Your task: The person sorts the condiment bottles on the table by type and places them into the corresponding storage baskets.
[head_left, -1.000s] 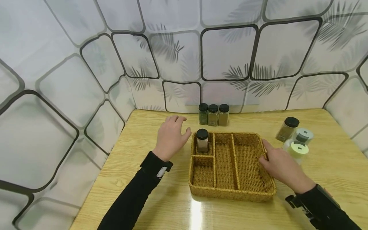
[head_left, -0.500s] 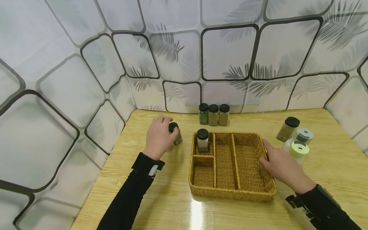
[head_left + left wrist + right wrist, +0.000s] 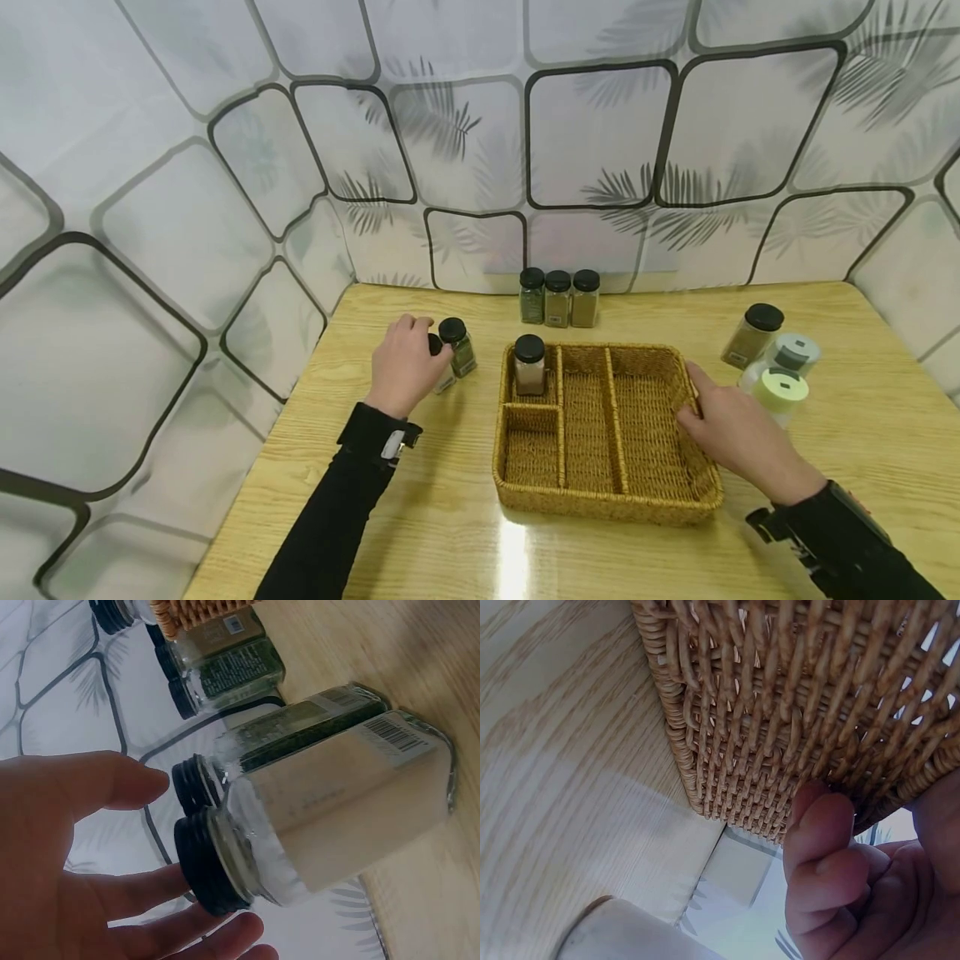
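Note:
My left hand (image 3: 405,364) is at a glass spice jar of pale beige powder (image 3: 352,802), left of the basket. In the left wrist view its thumb (image 3: 135,781) stands apart from the black lid (image 3: 210,862), while the other fingers reach behind that lid. Right beside this jar stands a second spice jar with green contents (image 3: 462,354). My right hand (image 3: 738,425) grips the right rim of a woven divided basket (image 3: 600,504), fingers curled against its outer wall in the right wrist view. One black-lidded jar (image 3: 529,367) stands in the basket's back-left compartment.
Three spice jars (image 3: 557,300) line up near the back wall behind the basket. To the right, close to my right hand, are a leaning brown spice jar (image 3: 752,337), a grey-lidded container (image 3: 795,354) and a yellow-green-lidded container (image 3: 780,392). Patterned cloth (image 3: 465,150) encloses the table.
My left hand has moved left and slightly toward me, from beside the basket to the beige jar, uncovering the green jar. My right hand and the basket stay put.

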A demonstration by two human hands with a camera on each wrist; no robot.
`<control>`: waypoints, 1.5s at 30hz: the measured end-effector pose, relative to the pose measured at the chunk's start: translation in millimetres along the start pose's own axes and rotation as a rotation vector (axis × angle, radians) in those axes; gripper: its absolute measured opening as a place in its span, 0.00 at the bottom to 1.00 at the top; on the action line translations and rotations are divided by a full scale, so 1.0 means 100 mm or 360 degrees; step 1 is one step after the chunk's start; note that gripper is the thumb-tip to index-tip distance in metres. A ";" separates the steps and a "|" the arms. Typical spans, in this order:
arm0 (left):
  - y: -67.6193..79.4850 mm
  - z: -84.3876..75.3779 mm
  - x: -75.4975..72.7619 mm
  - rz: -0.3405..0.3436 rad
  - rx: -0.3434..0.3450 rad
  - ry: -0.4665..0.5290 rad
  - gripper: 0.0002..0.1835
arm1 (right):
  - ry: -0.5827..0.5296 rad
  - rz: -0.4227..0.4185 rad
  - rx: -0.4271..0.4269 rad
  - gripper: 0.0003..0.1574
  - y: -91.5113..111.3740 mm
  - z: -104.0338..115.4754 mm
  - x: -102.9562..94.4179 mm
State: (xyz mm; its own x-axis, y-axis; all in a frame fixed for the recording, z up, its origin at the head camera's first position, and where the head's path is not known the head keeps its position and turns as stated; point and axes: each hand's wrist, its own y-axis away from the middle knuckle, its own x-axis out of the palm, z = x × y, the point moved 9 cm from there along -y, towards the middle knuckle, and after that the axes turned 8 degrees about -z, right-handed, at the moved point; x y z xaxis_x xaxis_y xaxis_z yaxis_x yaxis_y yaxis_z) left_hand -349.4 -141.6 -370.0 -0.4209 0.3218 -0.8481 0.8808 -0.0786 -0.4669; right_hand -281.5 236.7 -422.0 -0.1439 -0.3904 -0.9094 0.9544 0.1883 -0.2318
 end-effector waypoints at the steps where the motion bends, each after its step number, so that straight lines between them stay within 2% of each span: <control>1: 0.00 0.01 0.01 0.0012 -0.0013 -0.0003 0.24 | 0.0000 -0.0002 -0.0001 0.41 0.00 0.00 0.00; 7: 0.02 0.08 0.08 0.0070 -0.0061 -0.0009 0.24 | 0.0000 0.0001 -0.0001 0.41 0.01 0.00 -0.01; 12: 0.02 0.09 0.11 0.0087 -0.0051 -0.0017 0.21 | -0.0010 0.0006 0.0002 0.41 0.01 0.00 0.00; 20: 0.02 0.09 0.11 0.0049 -0.0031 -0.0031 0.19 | -0.0007 0.0002 0.0012 0.41 0.00 -0.02 -0.01; 29: 0.03 0.09 0.12 0.0027 -0.0019 0.0105 0.19 | -0.0029 0.0051 0.0020 0.42 0.00 -0.02 0.04; 33: 0.03 0.08 0.13 0.0024 0.0002 0.0166 0.18 | -0.0018 0.0033 0.0018 0.41 0.00 -0.03 0.03; 45: 0.06 0.09 0.09 -0.0026 0.0019 0.0184 0.16 | -0.0015 0.0014 0.0013 0.42 0.01 0.00 0.01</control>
State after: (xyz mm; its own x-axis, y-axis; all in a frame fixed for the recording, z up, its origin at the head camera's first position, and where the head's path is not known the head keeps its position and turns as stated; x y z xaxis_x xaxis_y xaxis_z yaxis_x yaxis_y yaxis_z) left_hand -350.0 -147.6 -382.4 -0.4065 0.4299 -0.8062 0.8712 -0.0836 -0.4838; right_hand -281.2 236.6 -423.6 -0.1328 -0.3973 -0.9080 0.9577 0.1846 -0.2208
